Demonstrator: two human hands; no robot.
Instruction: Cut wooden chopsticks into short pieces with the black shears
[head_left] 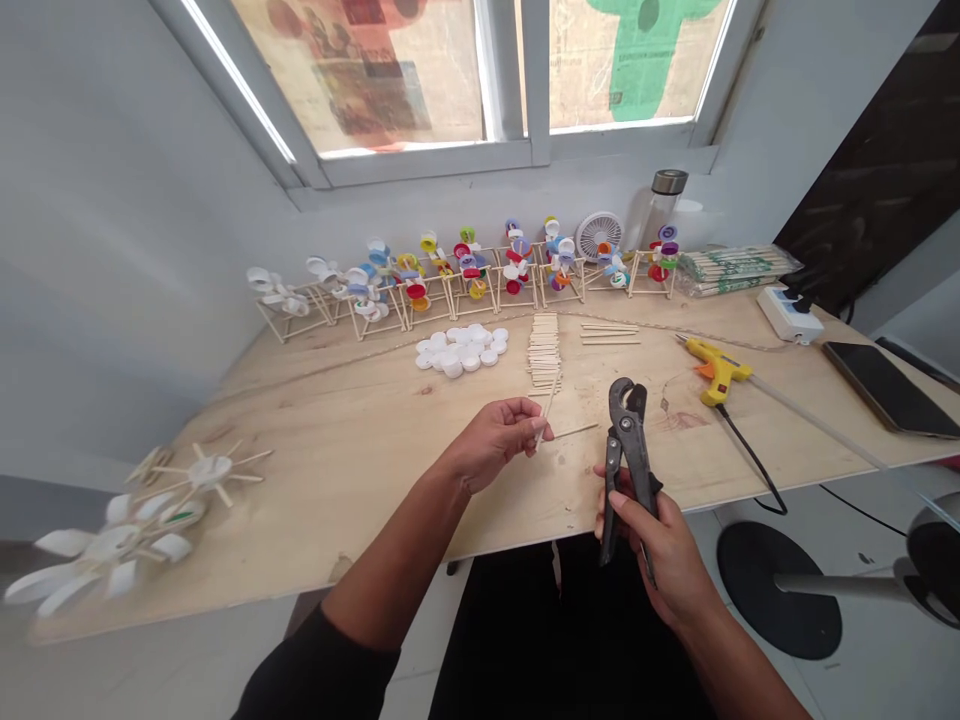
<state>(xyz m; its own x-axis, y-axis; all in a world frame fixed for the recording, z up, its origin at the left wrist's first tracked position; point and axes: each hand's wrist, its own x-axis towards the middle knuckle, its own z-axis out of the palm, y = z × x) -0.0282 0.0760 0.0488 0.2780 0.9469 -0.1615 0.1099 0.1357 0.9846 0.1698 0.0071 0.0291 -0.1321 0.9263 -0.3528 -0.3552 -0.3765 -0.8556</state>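
My left hand (499, 440) pinches a thin wooden stick (550, 400) between thumb and fingers. A second thin stick (576, 432) points right from beside the fingertips; whether it is held or lies on the table I cannot tell. Wrapped around the handles of a black pipe cutter (631, 440) is my right hand (660, 545), near the table's front edge. The cutter's curved jaw points up and away from me, with no stick in it. Just beyond my left hand lies a stack of short cut sticks (544, 350). Longer sticks (610, 334) lie to its right.
White bottle caps (461, 350) cluster left of the stack. Stick frames with colourful cap wheels (469, 280) line the wall. A yellow glue gun (718, 370), a phone (889, 385) and a power strip (790, 314) occupy the right. Wheel-shaped pieces (210, 470) sit at left.
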